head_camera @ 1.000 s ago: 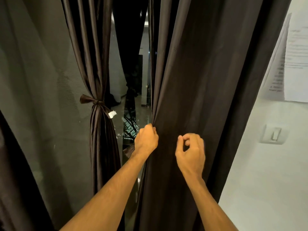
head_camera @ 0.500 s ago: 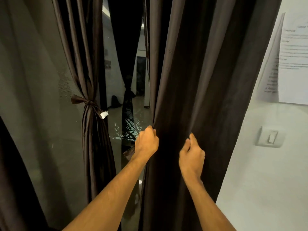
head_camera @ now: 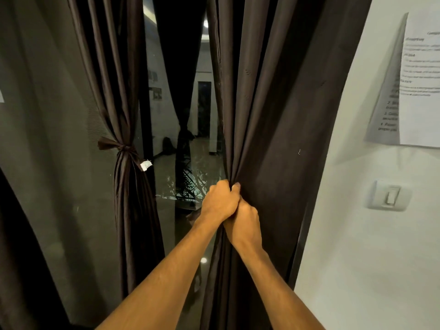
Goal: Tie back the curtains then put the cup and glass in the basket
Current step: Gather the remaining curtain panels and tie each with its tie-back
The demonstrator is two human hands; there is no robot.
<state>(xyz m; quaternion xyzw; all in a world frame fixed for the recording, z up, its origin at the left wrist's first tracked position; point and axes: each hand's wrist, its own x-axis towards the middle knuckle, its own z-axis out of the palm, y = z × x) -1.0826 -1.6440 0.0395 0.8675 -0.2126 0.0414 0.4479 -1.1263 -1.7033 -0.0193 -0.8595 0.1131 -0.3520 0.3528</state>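
A dark brown right curtain (head_camera: 273, 115) hangs loose in front of a glass door. My left hand (head_camera: 220, 202) grips its inner edge, bunching the folds. My right hand (head_camera: 245, 220) lies right below and against the left one, fingers curled into the same gathered cloth. The left curtain (head_camera: 128, 198) is bundled at mid height with a knotted tie-back (head_camera: 119, 147) that carries a small white tag. No cup, glass or basket is in view.
The glass door (head_camera: 185, 139) between the curtains reflects a dark room. A white wall (head_camera: 369, 234) on the right carries a light switch (head_camera: 389, 195) and a taped paper notice (head_camera: 419, 79). A sheer grey panel (head_camera: 47, 139) hangs at the left.
My right hand has moved left across the curtain and now meets my left hand, gathering the cloth into a tighter bunch. The left hand has stayed on the edge.
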